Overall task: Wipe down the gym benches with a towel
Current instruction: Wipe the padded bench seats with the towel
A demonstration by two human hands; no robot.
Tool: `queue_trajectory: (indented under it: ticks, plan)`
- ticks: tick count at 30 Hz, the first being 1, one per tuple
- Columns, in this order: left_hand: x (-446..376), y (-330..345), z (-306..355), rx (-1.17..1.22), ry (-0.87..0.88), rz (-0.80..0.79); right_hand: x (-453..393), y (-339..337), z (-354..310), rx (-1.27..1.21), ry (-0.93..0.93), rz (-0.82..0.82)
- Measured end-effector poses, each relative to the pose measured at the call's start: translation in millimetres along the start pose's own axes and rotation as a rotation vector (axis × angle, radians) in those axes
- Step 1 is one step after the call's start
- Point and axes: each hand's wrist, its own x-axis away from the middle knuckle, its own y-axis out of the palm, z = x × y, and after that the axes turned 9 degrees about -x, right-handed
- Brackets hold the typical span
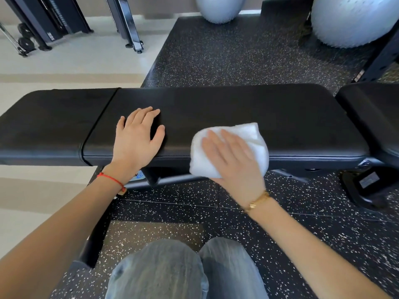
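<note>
A black padded gym bench (237, 108) runs across the view in front of me, with a seam splitting off its left pad. My left hand (138, 134) rests flat on the bench top near the seam, fingers straight and spread. A folded white towel (248, 134) lies over the bench's near edge, to the right of the middle. My right hand (233, 156) presses flat on the towel with straight fingers and covers its lower part.
A second black bench pad (375, 117) begins at the right edge. Two grey exercise balls (220, 7) (354, 20) sit on the speckled rubber floor behind. A dark machine frame (129, 24) stands at the back left. My knees (185, 268) are below the bench.
</note>
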Motion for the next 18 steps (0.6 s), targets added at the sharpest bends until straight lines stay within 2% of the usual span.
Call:
queue_trajectory:
  ticks: [4, 6, 9, 14, 18]
  plan:
    - [-0.9, 1.7, 3.3, -0.013, 0.001, 0.009, 48.9, -30.5, 66.7, 0.063, 0.128, -0.010]
    - [-1.4, 2.7, 4.3, -0.028, 0.000, 0.020, 54.1, -33.3, 76.3, 0.066, 0.166, -0.005]
    - [-2.0, 2.0, 4.3, -0.045, -0.005, 0.024, 35.4, -17.0, 55.5, 0.054, 0.132, -0.005]
    - [-1.0, -0.6, 3.7, -0.035, -0.005, 0.030, -15.2, 22.4, -15.3, 0.034, 0.003, 0.020]
    - [-1.0, -1.4, -1.6, -0.025, 0.007, 0.021, -2.7, 13.9, -2.5, 0.034, -0.053, 0.082]
